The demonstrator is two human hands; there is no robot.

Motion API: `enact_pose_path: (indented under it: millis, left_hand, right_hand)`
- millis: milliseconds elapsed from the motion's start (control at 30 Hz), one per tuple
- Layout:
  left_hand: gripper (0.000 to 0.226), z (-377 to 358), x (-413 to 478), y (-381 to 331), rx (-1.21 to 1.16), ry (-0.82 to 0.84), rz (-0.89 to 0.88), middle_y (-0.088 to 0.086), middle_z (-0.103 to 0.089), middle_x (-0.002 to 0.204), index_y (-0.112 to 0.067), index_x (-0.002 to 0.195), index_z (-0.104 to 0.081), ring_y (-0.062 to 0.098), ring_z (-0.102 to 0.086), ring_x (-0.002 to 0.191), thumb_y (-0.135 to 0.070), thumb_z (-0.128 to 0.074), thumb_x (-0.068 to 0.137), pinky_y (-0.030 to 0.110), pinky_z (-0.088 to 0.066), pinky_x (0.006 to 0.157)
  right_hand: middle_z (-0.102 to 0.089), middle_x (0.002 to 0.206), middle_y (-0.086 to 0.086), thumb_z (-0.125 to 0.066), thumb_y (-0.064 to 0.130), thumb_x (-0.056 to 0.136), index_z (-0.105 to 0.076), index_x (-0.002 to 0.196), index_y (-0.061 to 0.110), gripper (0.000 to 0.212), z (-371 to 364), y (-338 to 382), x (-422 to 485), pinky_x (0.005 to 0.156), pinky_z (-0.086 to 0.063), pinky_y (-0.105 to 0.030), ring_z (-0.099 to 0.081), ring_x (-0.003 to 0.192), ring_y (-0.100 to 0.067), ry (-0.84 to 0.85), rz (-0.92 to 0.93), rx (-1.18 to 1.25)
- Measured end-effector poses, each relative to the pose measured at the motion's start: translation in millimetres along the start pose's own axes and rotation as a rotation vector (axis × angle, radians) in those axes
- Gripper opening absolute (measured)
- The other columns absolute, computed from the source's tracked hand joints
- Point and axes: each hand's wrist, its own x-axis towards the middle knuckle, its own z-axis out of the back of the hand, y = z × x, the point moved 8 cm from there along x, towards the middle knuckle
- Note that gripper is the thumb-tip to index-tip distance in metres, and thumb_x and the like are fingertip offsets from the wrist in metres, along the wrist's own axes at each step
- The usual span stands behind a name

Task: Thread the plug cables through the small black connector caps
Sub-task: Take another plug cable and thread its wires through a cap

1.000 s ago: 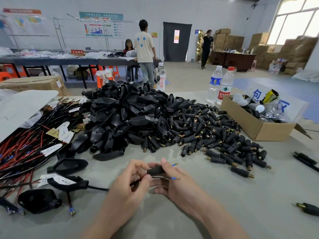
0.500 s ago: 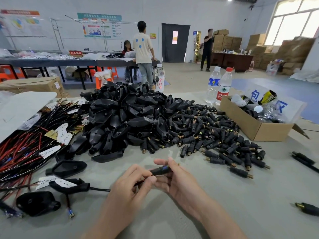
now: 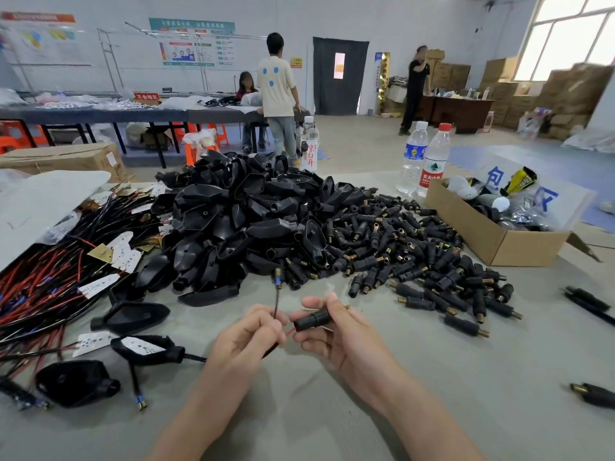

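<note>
Just in front of the heap of loose caps [image 3: 399,247], over the grey table [image 3: 332,410], both hands work close together. The right hand [image 3: 342,337] grips one small black connector cap [image 3: 311,319], thumb on top and fingers curled beneath it. The left hand [image 3: 246,337] pinches the plug cable between thumb and forefinger. Half a second ago the cap sat tight against the left fingertips and no wire showed. Now a short stretch of red wire [image 3: 289,332] bridges the gap into the cap's near end. A black wire [image 3: 276,302] stands up from the left fingers toward the heap, its blue-sleeved brass terminal [image 3: 278,278] free at the top.
</note>
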Motion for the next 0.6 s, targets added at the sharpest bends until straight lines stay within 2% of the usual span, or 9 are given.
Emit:
enact_pose_path:
  millis: [67, 167, 267, 367, 467, 533, 600]
  left_hand:
    - [0.040, 3.1, 1.4, 4.8, -0.093, -0.025, 0.032, -0.003, -0.067, 0.098, -0.016, 0.069, -0.064, 0.012, -0.063, 0.102, -0.052, -0.053, 0.085, 0.019, -0.047, 0.086]
    - [0.055, 4.7, 1.6, 8.0, -0.179, -0.059, 0.058, 0.002, -0.069, 0.098, -0.017, 0.069, -0.066, 0.016, -0.064, 0.100, -0.064, -0.046, 0.090, 0.026, -0.050, 0.087]
    - [0.054, 5.5, 3.4, 8.5, -0.232, -0.086, 0.104, 0.003, -0.070, 0.099, -0.018, 0.066, -0.065, 0.016, -0.064, 0.098, -0.064, -0.049, 0.088, 0.035, -0.046, 0.091]
    - [0.042, 6.6, 4.6, 7.0, -0.289, -0.101, 0.154, 0.003, -0.072, 0.098, -0.018, 0.060, -0.064, 0.015, -0.065, 0.096, -0.047, -0.054, 0.087, 0.038, -0.044, 0.094]
    - [0.036, 9.6, 1.5, 4.2, -0.215, -0.134, 0.174, 0.003, -0.074, 0.096, -0.018, 0.053, -0.060, 0.014, -0.069, 0.093, -0.034, -0.063, 0.084, 0.040, -0.046, 0.097]
    - [0.049, 11.8, -0.3, 3.9, -0.123, -0.166, 0.184, 0.001, -0.075, 0.092, -0.018, 0.048, -0.057, 0.009, -0.071, 0.089, -0.014, -0.059, 0.097, 0.032, -0.050, 0.093]
    - [0.059, 10.8, -1.4, 1.5, -0.056, -0.169, 0.194, -0.001, -0.074, 0.087, -0.017, 0.044, -0.054, 0.004, -0.072, 0.084, 0.001, -0.050, 0.100, 0.017, -0.053, 0.081]
  right_hand:
    - [-0.073, 0.108, -0.021, -0.039, 0.034, 0.106, -0.061, 0.117, 0.001, 0.042, 2.5, 0.0, 0.4, 0.066, -0.058, -0.027, -0.071, 0.075, -0.022, -0.019, -0.005, 0.013]
    - [-0.074, 0.108, -0.021, -0.039, 0.035, 0.106, -0.061, 0.118, 0.001, 0.042, 5.0, -0.9, 1.3, 0.066, -0.058, -0.027, -0.072, 0.075, -0.022, -0.031, -0.013, 0.032]
    - [-0.074, 0.107, -0.021, -0.041, 0.035, 0.106, -0.062, 0.117, 0.001, 0.042, 7.8, 0.0, 2.8, 0.066, -0.059, -0.027, -0.073, 0.075, -0.022, -0.053, -0.009, 0.057]
    - [-0.074, 0.106, -0.022, -0.042, 0.036, 0.104, -0.062, 0.115, 0.001, 0.042, 11.5, 1.7, 4.2, 0.066, -0.060, -0.027, -0.074, 0.075, -0.022, -0.080, 0.007, 0.093]
    - [-0.074, 0.107, -0.022, -0.043, 0.038, 0.103, -0.063, 0.115, 0.002, 0.042, 11.1, 3.3, 3.9, 0.067, -0.060, -0.027, -0.074, 0.076, -0.023, -0.076, 0.032, 0.098]
    - [-0.074, 0.108, -0.021, -0.042, 0.038, 0.104, -0.062, 0.116, 0.002, 0.043, 8.9, 4.2, 3.1, 0.068, -0.060, -0.027, -0.073, 0.077, -0.022, -0.062, 0.046, 0.086]
    - [-0.074, 0.109, -0.020, -0.041, 0.037, 0.104, -0.062, 0.117, 0.002, 0.043, 7.2, 5.1, 2.0, 0.068, -0.059, -0.027, -0.073, 0.077, -0.022, -0.048, 0.059, 0.077]
